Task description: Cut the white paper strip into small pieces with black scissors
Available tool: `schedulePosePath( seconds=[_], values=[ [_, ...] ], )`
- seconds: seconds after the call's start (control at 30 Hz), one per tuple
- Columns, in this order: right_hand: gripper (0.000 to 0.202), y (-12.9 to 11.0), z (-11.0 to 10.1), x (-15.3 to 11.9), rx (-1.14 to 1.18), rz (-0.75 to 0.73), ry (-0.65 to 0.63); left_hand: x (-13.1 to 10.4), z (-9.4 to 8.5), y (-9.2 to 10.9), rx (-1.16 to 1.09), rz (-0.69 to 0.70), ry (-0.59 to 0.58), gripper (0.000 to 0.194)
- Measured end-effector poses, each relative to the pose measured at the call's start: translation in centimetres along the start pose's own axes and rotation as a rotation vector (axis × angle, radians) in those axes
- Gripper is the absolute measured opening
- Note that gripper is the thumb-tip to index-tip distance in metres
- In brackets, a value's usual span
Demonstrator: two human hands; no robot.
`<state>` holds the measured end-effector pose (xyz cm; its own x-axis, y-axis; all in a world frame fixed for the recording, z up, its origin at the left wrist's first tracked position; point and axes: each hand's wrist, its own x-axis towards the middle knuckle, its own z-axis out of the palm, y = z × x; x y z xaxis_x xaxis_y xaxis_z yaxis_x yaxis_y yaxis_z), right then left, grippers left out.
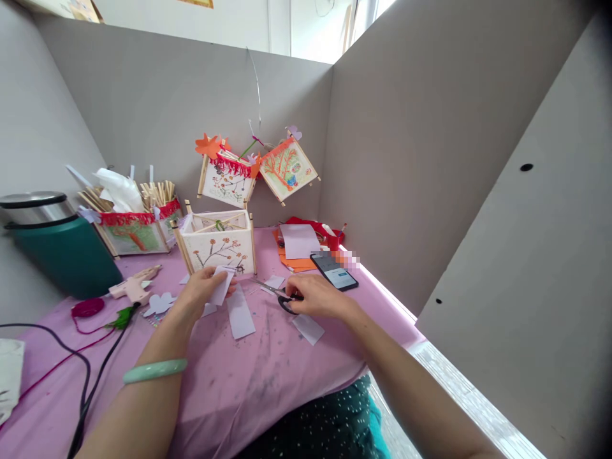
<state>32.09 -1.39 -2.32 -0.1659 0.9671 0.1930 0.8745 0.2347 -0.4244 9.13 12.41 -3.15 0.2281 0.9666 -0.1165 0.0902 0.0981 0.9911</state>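
Note:
A small folded piece of pale lilac paper (223,285) is pinched in my left hand (203,291). My right hand (313,294) grips black-handled scissors (285,301), their blades pointing left toward that paper but apart from it. Between the hands a lilac paper strip (241,315) lies on the pink cloth. Another lilac scrap (308,329) rests just below my right hand. Right behind my left hand stands a lantern (218,248) of white panels and wooden sticks, painted with a branch of orange flowers.
A phone (335,271) lies beyond my right hand, near stacked lilac and orange paper (299,242). A pink glue gun (136,287), a flower cutout (159,303), cords and a green bottle (60,248) occupy the left. Two painted lanterns (289,169) hang behind; grey partitions (406,140) enclose the table.

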Motion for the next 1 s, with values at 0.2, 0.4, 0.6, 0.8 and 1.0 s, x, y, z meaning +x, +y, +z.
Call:
schedulePosePath(
  seconds=[0.2, 0.4, 0.6, 0.8, 1.0],
  values=[
    [0.021, -0.8, 0.6, 1.3, 0.994, -0.035, -0.006, 0.1, -0.4, 0.2, -0.135, -0.036, -0.011, 0.009],
    [0.033, -0.5, 2.9, 3.8, 1.241, -0.029, -0.105, 0.0, -0.4, 0.5, -0.196, -0.087, -0.045, 0.006],
    [0.044, 1.4, 6.0, 4.6, 1.245, 0.120, -0.025, -0.2, -0.3, 0.6, -0.265, -0.087, -0.028, 0.010],
    [0.046, 0.9, 7.0, 4.5, 1.236, 0.092, -0.104, -0.3, -0.1, 0.8, -0.347, -0.169, -0.014, 0.025],
    [0.043, 0.7, 6.9, 4.1, 1.158, 0.083, -0.086, -0.7, -0.1, 1.2, -0.374, -0.220, -0.077, 0.019]
  ],
)
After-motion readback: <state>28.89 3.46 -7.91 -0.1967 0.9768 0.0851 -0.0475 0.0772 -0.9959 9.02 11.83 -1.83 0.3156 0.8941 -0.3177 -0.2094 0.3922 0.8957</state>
